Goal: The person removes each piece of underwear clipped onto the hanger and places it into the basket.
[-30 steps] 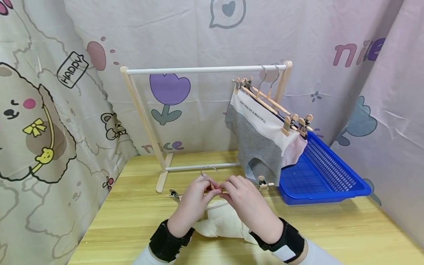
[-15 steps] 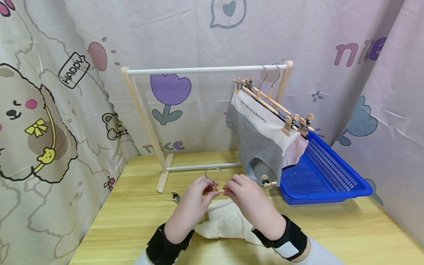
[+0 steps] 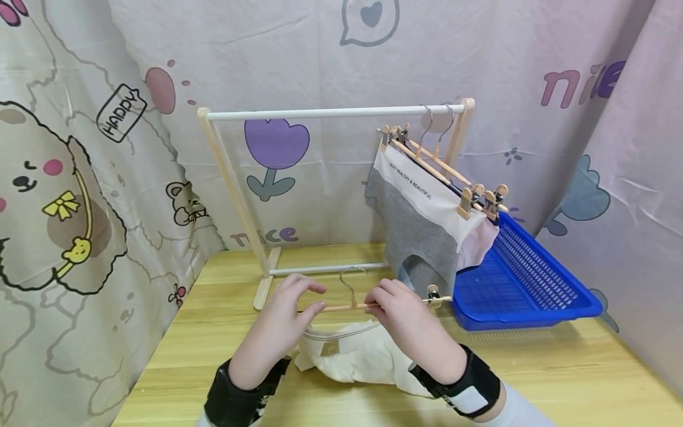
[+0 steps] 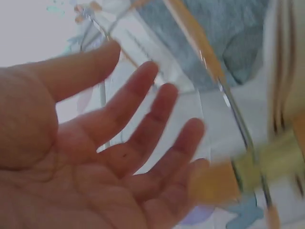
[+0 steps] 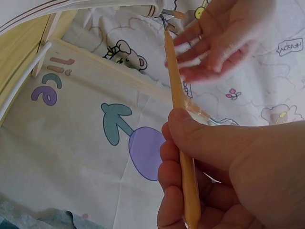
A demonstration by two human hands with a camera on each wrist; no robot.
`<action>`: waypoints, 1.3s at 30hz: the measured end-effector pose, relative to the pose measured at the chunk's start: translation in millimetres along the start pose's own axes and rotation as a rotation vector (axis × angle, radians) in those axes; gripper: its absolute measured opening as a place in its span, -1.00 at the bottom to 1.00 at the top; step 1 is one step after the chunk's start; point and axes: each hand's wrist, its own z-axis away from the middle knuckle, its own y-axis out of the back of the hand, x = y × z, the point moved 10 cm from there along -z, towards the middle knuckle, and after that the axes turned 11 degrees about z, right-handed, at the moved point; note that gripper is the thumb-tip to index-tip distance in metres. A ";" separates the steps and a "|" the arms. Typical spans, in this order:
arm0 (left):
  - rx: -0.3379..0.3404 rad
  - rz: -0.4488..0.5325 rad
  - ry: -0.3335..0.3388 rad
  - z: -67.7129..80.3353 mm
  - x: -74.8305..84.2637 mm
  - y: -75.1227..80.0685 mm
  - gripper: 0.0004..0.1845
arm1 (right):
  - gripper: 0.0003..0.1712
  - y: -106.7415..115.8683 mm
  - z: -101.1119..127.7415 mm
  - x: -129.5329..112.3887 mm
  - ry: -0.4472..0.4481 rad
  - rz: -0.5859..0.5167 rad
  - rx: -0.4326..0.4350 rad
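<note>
While the right hand (image 3: pixel 397 305) pinches the hanger (image 3: pixel 349 306) above the cloth (image 3: pixel 357 356), the left hand (image 3: pixel 288 311), fingers wide, should grab its bar gently.

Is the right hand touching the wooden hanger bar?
Touching. In the right wrist view the right hand has thumb and fingers curled round the hanger bar; the head view shows the same grip.

Two hands (image 3: pixel 277 323), one held hanger (image 3: pixel 368 305), one cream garment (image 3: pixel 363 356), one rack (image 3: pixel 331 111) (hung hangers too bunched to count), one blue basket (image 3: pixel 533 290)
</note>
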 end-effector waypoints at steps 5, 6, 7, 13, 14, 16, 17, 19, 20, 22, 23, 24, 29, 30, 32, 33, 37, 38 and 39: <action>-0.077 -0.045 0.079 -0.8 -16.5 3.6 -0.69 | -0.78 2.3 -1.3 4.6 -0.022 -0.019 -0.007; -0.088 -0.046 0.091 -1.2 -19.2 3.3 -0.66 | -0.78 2.6 -1.3 5.1 -0.021 -0.017 -0.007; -0.098 -0.041 0.097 -1.8 -21.1 2.7 -0.64 | -0.77 2.9 -1.3 5.6 -0.021 -0.017 -0.005; -0.106 0.012 0.113 -8.6 -27.3 -2.4 -0.60 | -0.77 1.8 -1.0 8.5 -0.016 -0.031 -0.003; -0.100 0.021 0.111 -9.7 -28.0 -2.7 -0.61 | -0.77 1.4 -0.7 9.5 -0.019 -0.039 -0.005; -0.086 0.038 0.098 -12.0 -29.0 -2.4 -0.62 | -0.77 0.9 0.4 12.3 -0.032 -0.055 -0.009; -0.079 0.048 0.088 -12.8 -29.4 -1.8 -0.63 | -0.77 0.8 1.3 13.9 -0.039 -0.063 -0.008; -0.062 0.062 0.059 -14.3 -29.8 0.4 -0.65 | -0.78 1.2 3.6 17.2 -0.055 -0.075 -0.002; -0.052 0.067 0.043 -15.1 -29.9 2.0 -0.66 | -0.78 1.4 4.8 18.7 -0.060 -0.081 0.004; -0.037 0.082 0.016 -16.2 -30.4 5.3 -0.70 | -0.79 1.6 7.8 21.8 -0.071 -0.090 0.018; -0.031 0.089 0.007 -16.7 -31.0 6.9 -0.72 | -0.79 1.5 9.3 23.4 -0.075 -0.095 0.025; -0.028 0.095 -0.003 -17.4 -31.6 8.1 -0.73 | -0.79 1.2 10.8 25.1 -0.079 -0.100 0.031; -0.031 0.149 0.008 -20.8 -38.4 8.8 -0.78 | -0.79 -0.4 18.7 34.9 -0.108 -0.127 0.066; -0.032 0.161 0.018 -21.4 -40.1 8.3 -0.78 | -0.80 -0.7 19.9 36.6 -0.113 -0.131 0.073; -0.031 0.187 0.032 -22.6 -42.3 7.7 -0.79 | -0.80 -1.0 22.0 39.5 -0.124 -0.136 0.087; -0.030 0.196 0.034 -23.0 -42.7 7.5 -0.79 | -0.81 -1.2 22.9 40.7 -0.129 -0.137 0.093; -0.023 0.219 0.030 -23.3 -41.1 7.5 -0.77 | -0.80 -2.4 27.5 45.7 -0.157 -0.134 0.116; -0.021 0.226 0.025 -23.1 -40.1 7.8 -0.77 | -0.80 -2.6 28.9 46.9 -0.165 -0.136 0.123; -0.020 0.236 0.018 -22.6 -38.6 8.5 -0.76 | -0.79 -2.9 30.4 48.3 -0.173 -0.140 0.130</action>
